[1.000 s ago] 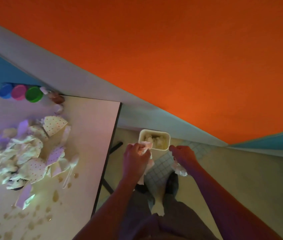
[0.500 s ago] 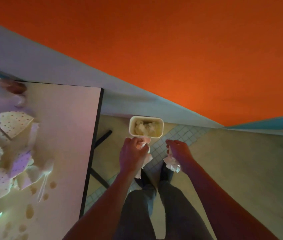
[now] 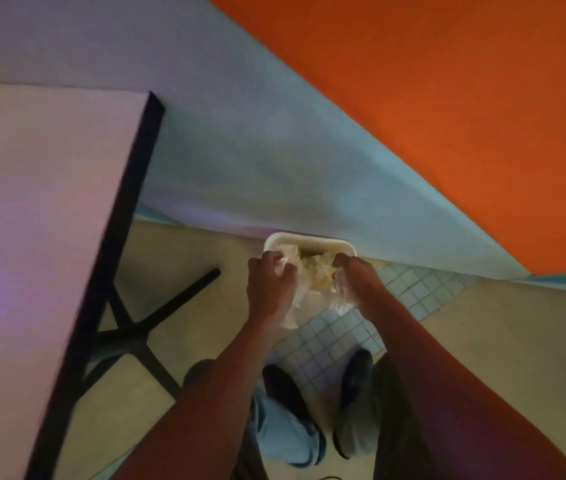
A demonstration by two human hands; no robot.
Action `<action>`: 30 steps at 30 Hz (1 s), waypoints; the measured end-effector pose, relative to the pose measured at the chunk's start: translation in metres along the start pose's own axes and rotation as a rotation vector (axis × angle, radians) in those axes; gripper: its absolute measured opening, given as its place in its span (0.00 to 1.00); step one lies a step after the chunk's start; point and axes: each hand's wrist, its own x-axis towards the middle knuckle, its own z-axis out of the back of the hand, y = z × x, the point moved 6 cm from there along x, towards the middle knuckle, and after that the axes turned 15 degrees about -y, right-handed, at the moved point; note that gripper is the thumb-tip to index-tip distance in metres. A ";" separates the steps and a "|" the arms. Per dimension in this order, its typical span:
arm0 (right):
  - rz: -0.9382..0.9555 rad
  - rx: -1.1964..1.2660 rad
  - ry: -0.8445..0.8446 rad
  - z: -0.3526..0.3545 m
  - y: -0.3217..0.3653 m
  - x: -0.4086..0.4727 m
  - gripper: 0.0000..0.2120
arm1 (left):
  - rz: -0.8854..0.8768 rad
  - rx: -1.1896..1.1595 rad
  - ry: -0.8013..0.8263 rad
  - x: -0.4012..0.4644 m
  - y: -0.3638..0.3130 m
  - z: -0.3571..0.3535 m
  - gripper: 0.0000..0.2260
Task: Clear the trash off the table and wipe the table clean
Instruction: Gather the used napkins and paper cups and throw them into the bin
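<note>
Currently, the trash-disposal step is judged to be in hand. A crumpled white paper napkin is gripped in the curled fingers of the left hand, with a loose tail hanging below the palm. A second wad of crumpled whitish tissue is held in the closed fingers of the right hand. Both hands are positioned just over the near rim of a small cream-coloured rectangular plastic bin on the floor, directly beyond the knuckles. Pale crumpled waste is seen inside the bin, between the two hands.

The pale laminate table with a dark edge lies well to the left of the left hand; only a bare part of its top is in view, so remaining litter cannot be judged. Its black cross-shaped base is seen below and left of the left forearm.

Next move, as judged: both grips should be released over the bin opening so the paper falls inside rather than on the tiled floor; a return to the table and wiping are then called for.

No brands, labels or legible writing are visible; motion blur is noted.
</note>
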 end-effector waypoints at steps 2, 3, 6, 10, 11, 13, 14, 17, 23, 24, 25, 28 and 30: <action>0.050 -0.002 -0.028 -0.016 -0.007 0.030 0.06 | 0.000 -0.049 -0.047 0.021 0.016 -0.027 0.14; 0.116 -0.026 -0.067 -0.023 -0.009 0.045 0.08 | -0.028 -0.083 -0.082 0.032 0.022 -0.040 0.14; 0.379 -0.083 -0.180 -0.043 -0.010 0.074 0.10 | -0.143 -0.197 -0.181 0.057 0.033 -0.073 0.10; 0.683 -0.126 -0.175 -0.082 -0.021 0.112 0.10 | -0.288 -0.186 -0.270 0.087 0.058 -0.126 0.11; 0.740 -0.143 -0.159 -0.092 -0.026 0.124 0.11 | -0.308 -0.143 -0.271 0.093 0.066 -0.139 0.13; 0.824 -0.242 -0.118 -0.111 -0.036 0.144 0.16 | -0.359 -0.016 -0.248 0.102 0.080 -0.162 0.15; 0.844 -0.319 -0.091 -0.119 -0.041 0.154 0.17 | -0.384 0.061 -0.228 0.105 0.087 -0.172 0.16; 0.866 -0.480 -0.022 -0.137 -0.054 0.178 0.19 | -0.334 0.299 -0.060 0.117 0.106 -0.194 0.22; 0.727 -0.783 0.072 -0.140 -0.073 0.221 0.30 | -0.230 0.470 0.364 0.126 0.115 -0.221 0.30; 0.710 -0.843 0.064 -0.138 -0.074 0.227 0.33 | -0.219 0.467 0.403 0.124 0.114 -0.223 0.29; 0.706 -0.907 0.059 -0.136 -0.074 0.232 0.36 | -0.205 0.471 0.444 0.120 0.113 -0.223 0.29; 0.718 -1.042 0.053 -0.129 -0.073 0.227 0.32 | -0.209 0.522 0.509 0.116 0.111 -0.231 0.29; 0.726 -1.056 0.078 -0.129 -0.074 0.225 0.28 | -0.222 0.554 0.517 0.119 0.112 -0.238 0.26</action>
